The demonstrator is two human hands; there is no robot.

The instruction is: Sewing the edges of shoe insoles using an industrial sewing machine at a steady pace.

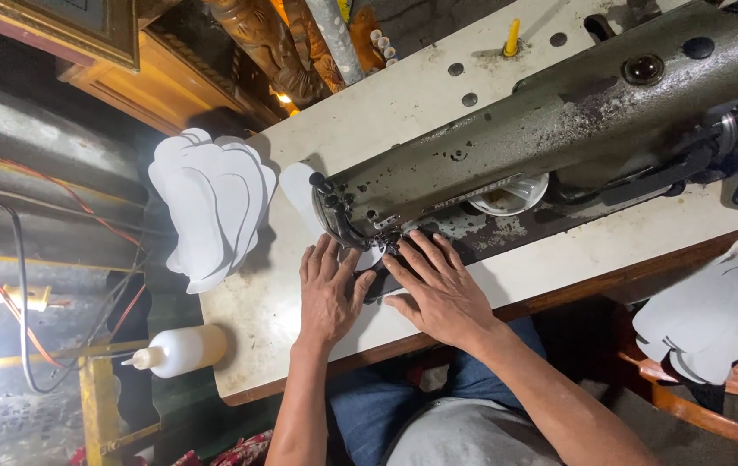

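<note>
The dark piece [383,280] lies flat under your fingertips, directly beneath the needle end of the sewing machine [550,112], its long axis seemingly running left to right, though shadow hides its edges. Your right hand [439,289] presses nearer the needle; your left hand [330,293] lies open beside it, neither one clenched. White cut pieces [213,207] overhang the table [265,319] beyond your left hand.

A white flat cut piece [300,192] lies under the sewing machine's needle [389,246], mostly hidden by it.
</note>
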